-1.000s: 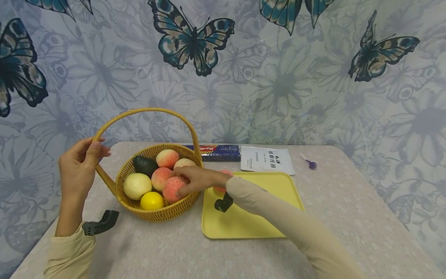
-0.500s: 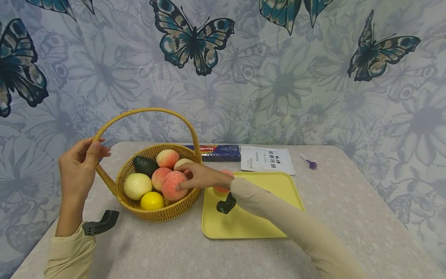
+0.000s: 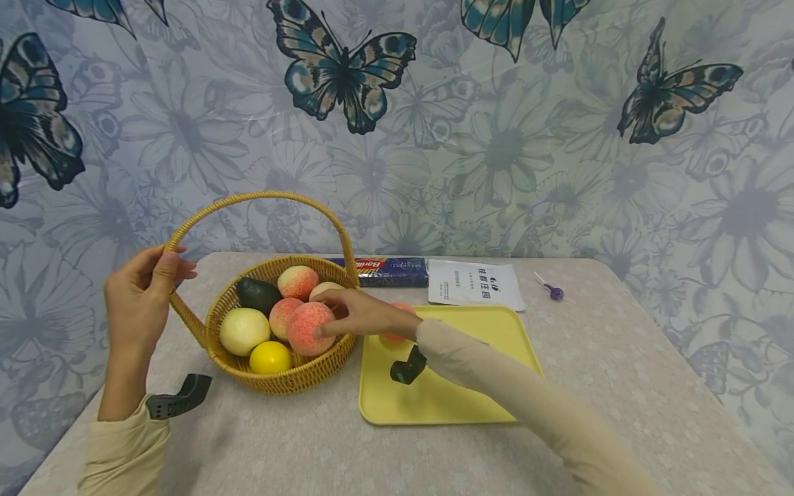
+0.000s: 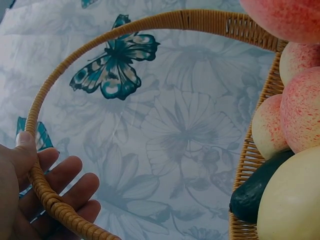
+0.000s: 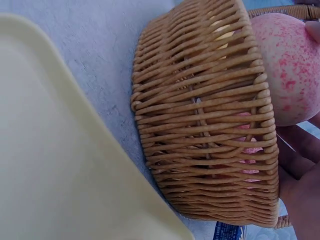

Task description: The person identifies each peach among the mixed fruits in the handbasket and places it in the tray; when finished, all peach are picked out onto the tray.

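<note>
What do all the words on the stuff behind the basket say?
"Barilla", upside down, on the dark blue box behind the basket.
Small white words beside it on that box: too small to read.
Dark print on the white packet behind the yellow tray: too blurred to read.
The purple lollipop shows no words.

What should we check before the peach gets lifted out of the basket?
1. Right hand grips the peach: ok, fingers wrap it.
2. Left hand holds the basket handle steady: ok.
3. Peach clear of the basket rim: not ok, it sits low at the rim.
4. Room on the yellow tray: ok, one peach lies at its near-left part.
5. Other fruit will stay put: cannot tell.
</note>
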The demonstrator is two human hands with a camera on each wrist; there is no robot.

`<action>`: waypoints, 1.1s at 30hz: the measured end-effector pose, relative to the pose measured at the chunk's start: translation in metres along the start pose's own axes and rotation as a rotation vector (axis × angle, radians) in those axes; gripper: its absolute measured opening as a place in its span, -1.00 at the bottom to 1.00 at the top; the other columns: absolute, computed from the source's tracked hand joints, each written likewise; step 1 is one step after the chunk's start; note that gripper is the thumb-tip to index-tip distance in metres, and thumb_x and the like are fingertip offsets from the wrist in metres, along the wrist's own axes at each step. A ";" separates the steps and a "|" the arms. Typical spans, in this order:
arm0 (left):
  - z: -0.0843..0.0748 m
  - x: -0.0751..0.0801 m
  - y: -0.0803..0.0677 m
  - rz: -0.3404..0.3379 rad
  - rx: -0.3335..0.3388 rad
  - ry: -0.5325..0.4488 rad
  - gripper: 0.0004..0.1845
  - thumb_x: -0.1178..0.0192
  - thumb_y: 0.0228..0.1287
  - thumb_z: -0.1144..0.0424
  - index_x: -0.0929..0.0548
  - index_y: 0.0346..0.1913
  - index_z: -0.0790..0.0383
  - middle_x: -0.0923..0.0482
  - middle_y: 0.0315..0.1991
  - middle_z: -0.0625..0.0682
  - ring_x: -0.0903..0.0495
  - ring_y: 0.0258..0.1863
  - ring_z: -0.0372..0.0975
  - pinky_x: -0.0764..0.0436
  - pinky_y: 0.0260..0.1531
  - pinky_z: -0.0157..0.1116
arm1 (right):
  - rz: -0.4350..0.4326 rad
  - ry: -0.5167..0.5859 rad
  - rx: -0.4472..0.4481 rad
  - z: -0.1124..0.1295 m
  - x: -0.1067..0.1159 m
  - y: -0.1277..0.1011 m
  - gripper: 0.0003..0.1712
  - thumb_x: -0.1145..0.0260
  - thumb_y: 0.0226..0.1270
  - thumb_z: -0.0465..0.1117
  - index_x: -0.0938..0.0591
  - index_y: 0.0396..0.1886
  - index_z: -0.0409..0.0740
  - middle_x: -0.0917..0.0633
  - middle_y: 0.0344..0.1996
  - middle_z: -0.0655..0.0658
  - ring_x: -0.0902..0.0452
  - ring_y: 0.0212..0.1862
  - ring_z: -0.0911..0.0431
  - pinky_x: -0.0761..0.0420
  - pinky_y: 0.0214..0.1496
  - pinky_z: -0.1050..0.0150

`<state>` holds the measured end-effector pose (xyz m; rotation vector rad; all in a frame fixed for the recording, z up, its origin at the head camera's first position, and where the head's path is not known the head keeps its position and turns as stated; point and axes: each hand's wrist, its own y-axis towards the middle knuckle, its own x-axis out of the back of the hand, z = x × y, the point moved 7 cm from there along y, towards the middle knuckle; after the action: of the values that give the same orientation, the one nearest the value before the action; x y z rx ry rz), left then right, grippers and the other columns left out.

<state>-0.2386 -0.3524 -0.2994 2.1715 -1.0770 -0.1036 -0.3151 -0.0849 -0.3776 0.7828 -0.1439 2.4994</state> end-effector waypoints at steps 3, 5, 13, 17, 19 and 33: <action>-0.001 0.000 0.000 -0.001 0.001 -0.005 -0.70 -0.11 0.41 0.19 -0.65 0.02 0.33 -0.62 -0.42 -0.26 -0.64 -0.39 -0.46 -0.54 -0.21 -0.67 | 0.002 0.020 0.018 0.003 0.001 -0.003 -0.33 -0.34 0.27 -0.13 -0.36 0.36 -0.05 -0.50 0.16 0.01 -0.51 0.02 0.23 -0.52 0.13 0.39; -0.001 0.000 0.000 -0.001 -0.001 -0.007 -0.70 -0.11 0.41 0.19 -0.65 0.02 0.33 -0.62 -0.42 -0.25 -0.64 -0.40 -0.46 -0.54 -0.21 -0.67 | -0.005 0.040 0.027 0.006 0.003 -0.007 -0.34 -0.34 0.26 -0.14 -0.37 0.35 0.00 -0.50 0.15 0.02 -0.53 -0.02 0.21 -0.55 0.08 0.38; -0.002 0.000 0.000 -0.003 -0.019 -0.020 -0.70 -0.11 0.41 0.22 -0.65 0.02 0.35 -0.63 -0.43 -0.24 -0.64 -0.41 -0.44 -0.54 -0.22 -0.65 | -0.030 0.094 0.057 0.015 0.012 -0.017 -0.35 -0.31 0.27 -0.23 -0.35 0.35 -0.08 -0.55 0.12 -0.09 -0.58 -0.08 0.15 -0.61 0.00 0.34; -0.003 0.000 0.000 -0.005 -0.019 -0.022 -0.70 -0.11 0.40 0.21 -0.65 0.01 0.35 -0.63 -0.43 -0.23 -0.65 -0.41 -0.43 -0.55 -0.22 -0.65 | -0.062 0.103 0.071 0.014 0.016 -0.019 -0.34 -0.31 0.27 -0.24 -0.35 0.36 -0.14 -0.57 0.08 -0.14 -0.56 -0.08 0.13 -0.61 -0.03 0.35; -0.003 0.000 -0.001 -0.005 -0.015 -0.024 -0.71 -0.11 0.40 0.22 -0.65 0.01 0.35 -0.63 -0.43 -0.22 -0.64 -0.41 -0.43 -0.55 -0.21 -0.66 | -0.075 0.108 0.072 0.011 0.018 -0.019 -0.34 -0.32 0.27 -0.24 -0.36 0.36 -0.12 -0.56 0.10 -0.13 -0.55 -0.06 0.14 -0.61 -0.03 0.35; -0.003 0.000 -0.001 -0.009 -0.030 -0.012 -0.71 -0.12 0.40 0.22 -0.65 0.00 0.35 -0.62 -0.44 -0.24 -0.64 -0.41 -0.44 -0.55 -0.22 -0.66 | -0.078 0.207 0.063 0.009 0.016 -0.025 -0.25 -0.30 0.22 -0.26 -0.24 0.39 -0.04 -0.43 0.22 -0.14 -0.53 0.07 0.12 -0.61 0.07 0.26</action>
<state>-0.2369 -0.3505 -0.2974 2.1513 -1.0661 -0.1367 -0.3090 -0.0585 -0.3627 0.5379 0.0376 2.5017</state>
